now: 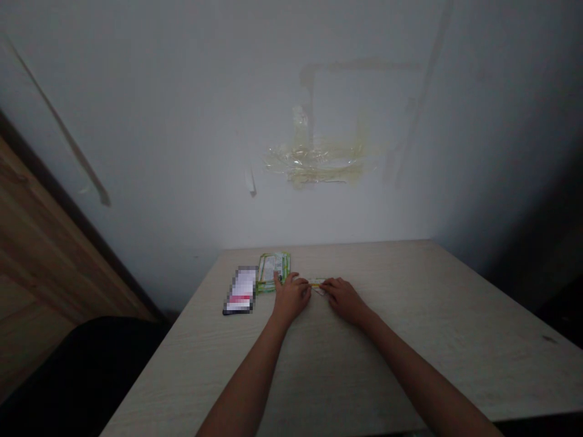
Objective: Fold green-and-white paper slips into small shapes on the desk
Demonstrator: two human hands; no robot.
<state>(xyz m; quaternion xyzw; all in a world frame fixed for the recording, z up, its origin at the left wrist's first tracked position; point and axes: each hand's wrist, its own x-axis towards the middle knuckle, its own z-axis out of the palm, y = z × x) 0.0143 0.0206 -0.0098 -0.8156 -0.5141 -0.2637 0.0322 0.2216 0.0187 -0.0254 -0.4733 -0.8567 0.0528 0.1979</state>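
Forearms [248, 382] extend over the tabletop [337, 382]; my left hand [291, 297] and right hand [345, 297] pinch a small paper strip [315, 284] from opposite ends, presumably to steady it, while a green packet [275, 266] lies beside the left, seemingly within reach.

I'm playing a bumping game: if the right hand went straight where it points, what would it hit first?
Past the yellow strip at its fingertips, the right hand would probably meet the left hand first, though depth is unclear.

A table [328, 376] against a tape-marked wall [204, 133] suggests a plain room.
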